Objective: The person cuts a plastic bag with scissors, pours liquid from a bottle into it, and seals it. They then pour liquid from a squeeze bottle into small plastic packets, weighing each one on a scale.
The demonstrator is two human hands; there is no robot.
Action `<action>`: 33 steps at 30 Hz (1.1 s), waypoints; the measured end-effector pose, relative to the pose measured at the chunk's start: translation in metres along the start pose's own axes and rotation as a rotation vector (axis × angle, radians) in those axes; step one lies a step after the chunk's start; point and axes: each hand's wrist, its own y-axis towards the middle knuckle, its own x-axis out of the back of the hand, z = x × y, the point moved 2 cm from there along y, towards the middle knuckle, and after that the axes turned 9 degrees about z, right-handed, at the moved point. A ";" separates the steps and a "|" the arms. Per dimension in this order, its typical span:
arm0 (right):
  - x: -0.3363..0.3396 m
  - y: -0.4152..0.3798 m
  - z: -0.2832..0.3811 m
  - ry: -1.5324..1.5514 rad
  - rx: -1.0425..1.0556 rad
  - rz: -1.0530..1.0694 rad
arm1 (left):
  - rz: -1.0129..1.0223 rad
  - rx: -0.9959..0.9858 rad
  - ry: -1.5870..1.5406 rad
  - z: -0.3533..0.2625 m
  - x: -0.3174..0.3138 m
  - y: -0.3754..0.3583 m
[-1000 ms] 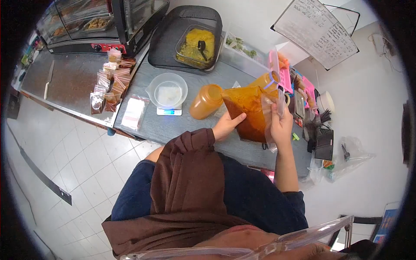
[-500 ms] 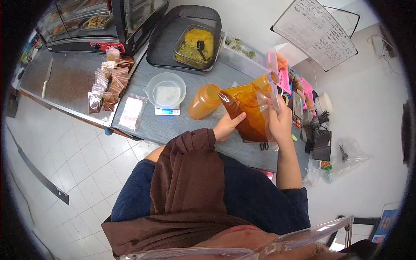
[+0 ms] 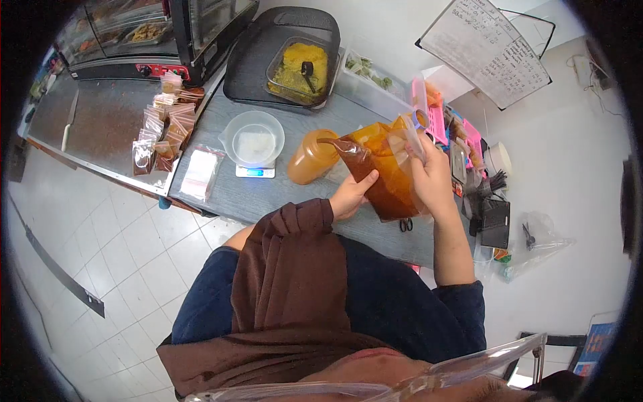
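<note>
Nearest us, close to the near edge of the bench [image 3: 244, 201], the scissors [image 3: 406, 226] show their handles just beyond the bag's lower edge. If the bag sags or leaks there, we judge they would be smeared first.

Above the bench, towards the right of its near edge, both our hands are closed on the clear bag [image 3: 385, 175] of brown-orange sauce. The left hand [image 3: 353, 195] grips its lower left side, thumb on the face and fingers underneath; the right hand [image 3: 432, 175] pinches the loose plastic at its upper right. The bag is tilted, and its weight looks heavy and soft: a hard squeeze from the left hand could send sauce surging, while a slack right hand could let the upper part fold over.

The bag's drawn-out corner overlaps the mouth of the jar [image 3: 311, 161]. We cannot tell whether the tip is inside the rim or only above it, nor whether it is cut open. Should it be open and slip sideways, sauce could run down the jar's wall onto the bench. A push from the bag could also tip the jar leftwards.

Left of the jar, the scale [image 3: 255, 172] carries a bowl [image 3: 270, 155]; a toppled jar could knock both. Farther back, by the far edge, the black tray [image 3: 249, 77] seems out of reach of drips.
</note>
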 end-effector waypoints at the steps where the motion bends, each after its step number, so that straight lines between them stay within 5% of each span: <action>1: 0.001 0.001 0.000 -0.009 0.004 0.010 | 0.012 -0.008 -0.015 0.000 -0.001 0.001; 33: 0.000 0.087 0.062 -0.505 0.170 0.209 | 0.199 -0.099 -0.312 -0.026 -0.029 0.003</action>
